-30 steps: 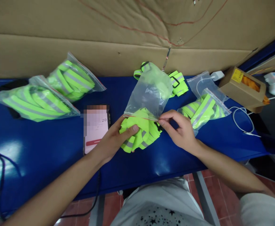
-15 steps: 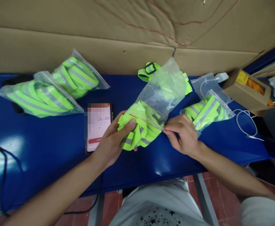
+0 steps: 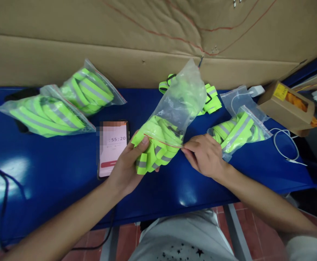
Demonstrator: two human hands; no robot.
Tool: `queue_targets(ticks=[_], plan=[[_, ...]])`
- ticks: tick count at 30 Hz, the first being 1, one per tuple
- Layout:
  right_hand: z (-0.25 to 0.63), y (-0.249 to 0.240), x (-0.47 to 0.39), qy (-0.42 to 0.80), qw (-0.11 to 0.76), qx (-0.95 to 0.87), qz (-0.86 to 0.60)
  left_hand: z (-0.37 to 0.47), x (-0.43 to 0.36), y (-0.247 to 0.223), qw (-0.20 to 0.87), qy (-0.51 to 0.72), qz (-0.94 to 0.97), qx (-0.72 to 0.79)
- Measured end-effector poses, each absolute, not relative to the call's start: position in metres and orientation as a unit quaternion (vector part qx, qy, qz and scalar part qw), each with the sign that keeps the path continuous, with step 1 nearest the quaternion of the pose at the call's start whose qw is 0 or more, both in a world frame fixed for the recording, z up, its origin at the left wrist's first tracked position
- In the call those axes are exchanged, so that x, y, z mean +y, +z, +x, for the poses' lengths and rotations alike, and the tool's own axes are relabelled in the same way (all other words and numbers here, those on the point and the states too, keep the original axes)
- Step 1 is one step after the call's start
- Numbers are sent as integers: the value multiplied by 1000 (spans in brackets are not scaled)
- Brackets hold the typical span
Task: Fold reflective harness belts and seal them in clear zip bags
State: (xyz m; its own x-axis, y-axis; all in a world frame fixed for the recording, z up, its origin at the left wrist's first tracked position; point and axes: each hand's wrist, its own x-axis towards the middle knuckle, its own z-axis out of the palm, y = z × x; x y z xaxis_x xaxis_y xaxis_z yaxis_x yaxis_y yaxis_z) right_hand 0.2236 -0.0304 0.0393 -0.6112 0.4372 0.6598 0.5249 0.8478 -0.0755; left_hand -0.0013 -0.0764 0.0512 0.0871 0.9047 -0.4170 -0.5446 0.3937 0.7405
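In the head view my left hand is wrapped round a bundled reflective strap, neon yellow-green with grey stripes. Part of that bundle sits inside the mouth of a clear zip bag; the rest sticks out toward me. My right hand pinches the right corner of the bag's red-lined opening. The bag's closed end points away toward the back of the table. Behind it lie more loose reflective straps with black buckles, partly covered by the bag.
Two filled strap bags lie at the left, and another filled bag at the right. A phone showing a timer rests beside my left hand. Toward the right are a cardboard box and a white cable. A cardboard wall borders the blue table.
Both hands have shifted slightly left with the bag and strap bundle. The bag's far end has swung left, uncovering more of the loose straps and a buckle behind it.
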Motion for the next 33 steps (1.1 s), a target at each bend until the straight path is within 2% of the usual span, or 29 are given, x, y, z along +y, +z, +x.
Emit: queue_targets(ticks=[8, 15, 21, 26, 33], plan=[[221, 36, -43, -33, 361, -902, -236, -2, -78, 50, 673, 518, 261, 459], [225, 47, -46, 2, 398, -870, -292, -2, -77, 50, 648, 504, 336, 462], [220, 44, -47, 34, 341, -902, -264, -4, -71, 55, 624, 545, 256, 498], [224, 44, -41, 48, 412, -856, -308, -5, -67, 57, 615, 557, 259, 493], [228, 44, -40, 28, 366, -874, -317, 0, -79, 56, 629, 500, 326, 498]])
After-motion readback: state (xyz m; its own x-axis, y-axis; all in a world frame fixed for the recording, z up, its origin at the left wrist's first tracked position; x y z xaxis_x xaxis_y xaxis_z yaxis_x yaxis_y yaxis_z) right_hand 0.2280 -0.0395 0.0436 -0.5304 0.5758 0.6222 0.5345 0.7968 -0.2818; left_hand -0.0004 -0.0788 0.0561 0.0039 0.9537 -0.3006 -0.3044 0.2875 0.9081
